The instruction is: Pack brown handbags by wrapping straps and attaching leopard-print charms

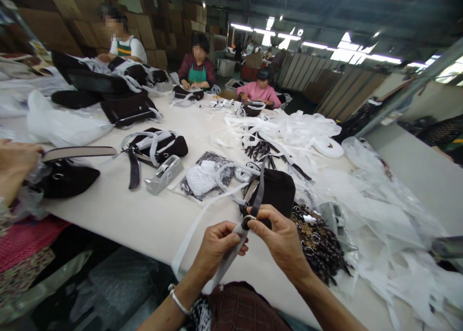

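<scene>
Near the table's front edge my left hand (219, 244) pinches a strap (231, 255) that looks wrapped in pale material. Close beside it, my right hand (277, 232) grips the dark strap (259, 193) around a metal ring (249, 218), thumb and forefinger pressed together. This strap belongs to a black handbag (280, 191) lying just beyond my hands. A white strip (191, 237) loops down to the left of my left hand. Right of my right hand lies a heap of small dark straps with metal rings (320, 246).
A tape dispenser (164, 174) and a plastic packet (206, 176) lie left of the bag. Another handbag (155, 145) rests behind them. White strips (285, 128) and plastic sheets (379, 210) cover the right side. A co-worker's hand (18, 164) is at far left; several people sit around the table.
</scene>
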Available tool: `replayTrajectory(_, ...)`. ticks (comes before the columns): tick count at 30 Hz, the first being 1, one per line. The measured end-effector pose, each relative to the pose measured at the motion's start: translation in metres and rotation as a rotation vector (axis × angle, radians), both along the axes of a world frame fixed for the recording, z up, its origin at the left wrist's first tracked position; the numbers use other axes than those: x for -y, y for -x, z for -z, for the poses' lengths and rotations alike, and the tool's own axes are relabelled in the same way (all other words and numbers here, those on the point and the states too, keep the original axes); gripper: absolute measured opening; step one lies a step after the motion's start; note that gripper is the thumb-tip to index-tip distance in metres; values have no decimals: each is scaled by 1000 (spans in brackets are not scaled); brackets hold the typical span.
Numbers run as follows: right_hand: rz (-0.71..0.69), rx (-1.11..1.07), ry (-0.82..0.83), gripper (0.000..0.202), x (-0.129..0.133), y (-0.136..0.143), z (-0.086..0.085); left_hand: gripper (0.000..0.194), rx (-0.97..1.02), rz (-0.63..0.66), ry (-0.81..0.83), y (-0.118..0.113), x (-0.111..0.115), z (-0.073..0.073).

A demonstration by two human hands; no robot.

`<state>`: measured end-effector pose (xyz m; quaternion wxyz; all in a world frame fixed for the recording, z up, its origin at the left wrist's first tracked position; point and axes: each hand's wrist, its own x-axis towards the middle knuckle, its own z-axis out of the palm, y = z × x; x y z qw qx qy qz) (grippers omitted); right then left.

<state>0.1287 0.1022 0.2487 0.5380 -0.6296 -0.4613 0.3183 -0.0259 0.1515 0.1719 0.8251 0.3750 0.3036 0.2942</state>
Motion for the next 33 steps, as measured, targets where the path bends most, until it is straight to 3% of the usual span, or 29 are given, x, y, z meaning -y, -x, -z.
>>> replayTrajectory(2,28,-164,47,18,-1,4,5,28,-71,-27,-115,1,-1,-1)
replayTrajectory(6,84,-628,173,27,-6,8,15,14,-352,-169,-617,2,-5,-3)
replayTrajectory(8,106,-704,174,29,-10,8,18,15,-410,-228,-788,3,-7,-2)
replayTrajectory(18,134,-738,134,28,-23,10,22,23,-363,-235,-943,5,-15,12)
replayTrajectory(21,113,-697,151,27,-22,10,24,29,-381,-291,-838,2,-17,10)
replayTrajectory(23,84,-563,147,26,-21,8,25,37,-339,-280,-626,-1,-20,9)
replayTrajectory(27,31,-46,-24,16,-17,-3,22,35,-100,4,-167,-5,-26,11)
replayTrajectory(30,-6,181,-139,10,-17,-12,17,39,-11,183,-44,-5,-28,17)
replayTrajectory(33,-31,219,-140,9,-19,-18,13,41,32,230,-1,-6,-27,18)
